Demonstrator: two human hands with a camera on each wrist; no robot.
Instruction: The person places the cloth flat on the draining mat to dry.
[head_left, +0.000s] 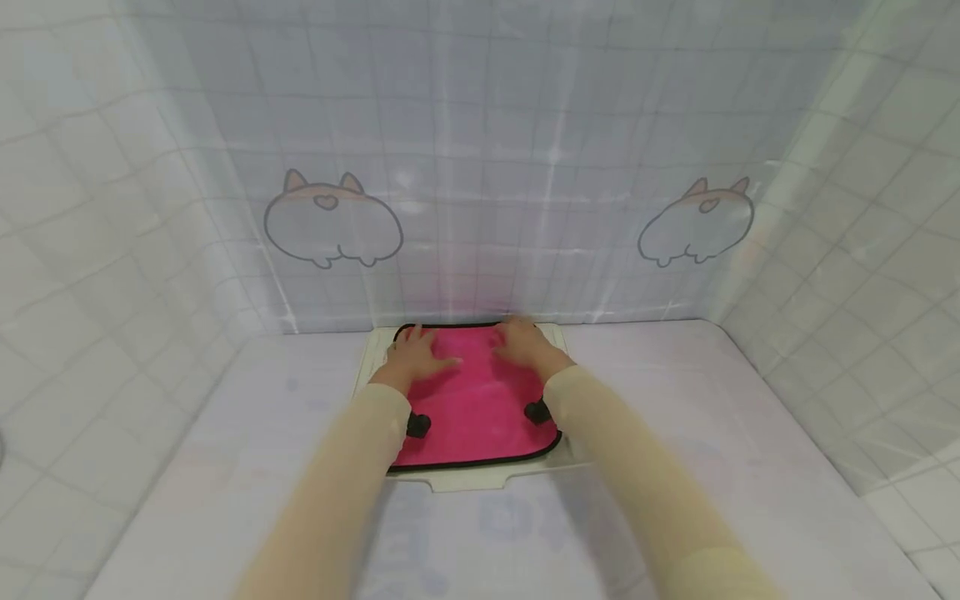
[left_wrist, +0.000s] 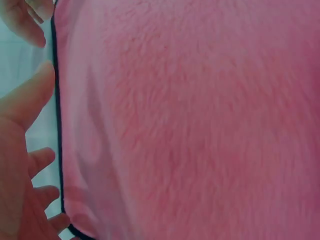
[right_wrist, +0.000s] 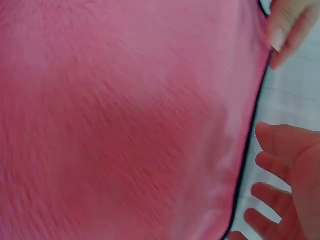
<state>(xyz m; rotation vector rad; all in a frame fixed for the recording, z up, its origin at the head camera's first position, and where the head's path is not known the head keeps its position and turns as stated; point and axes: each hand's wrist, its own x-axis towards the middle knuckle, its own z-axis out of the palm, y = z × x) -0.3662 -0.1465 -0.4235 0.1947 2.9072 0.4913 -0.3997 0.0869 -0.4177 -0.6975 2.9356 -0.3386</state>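
Observation:
A bright pink plush cloth (head_left: pixel 480 400) with black edging lies flat on a cream-white board (head_left: pixel 468 480). My left hand (head_left: pixel 411 358) is over its far left corner, fingers spread and thumb pointing inward. Over the far right part is my right hand (head_left: pixel 525 346), blurred in the head view. In the left wrist view, the left hand (left_wrist: pixel 22 145) has its thumb and fingers apart beside the black edge. The right wrist view shows the right hand (right_wrist: pixel 295 175) with separated fingers, also beside that edge. Neither hand visibly grips the cloth.
The board rests on a pale printed surface (head_left: pixel 645 400). Directly behind rises a checked wall (head_left: pixel 480 167) with two cartoon animal drawings, and checked walls also stand at left (head_left: pixel 97 250) and right (head_left: pixel 870 275). A black wrist device (head_left: pixel 417 426) sits by each cuff.

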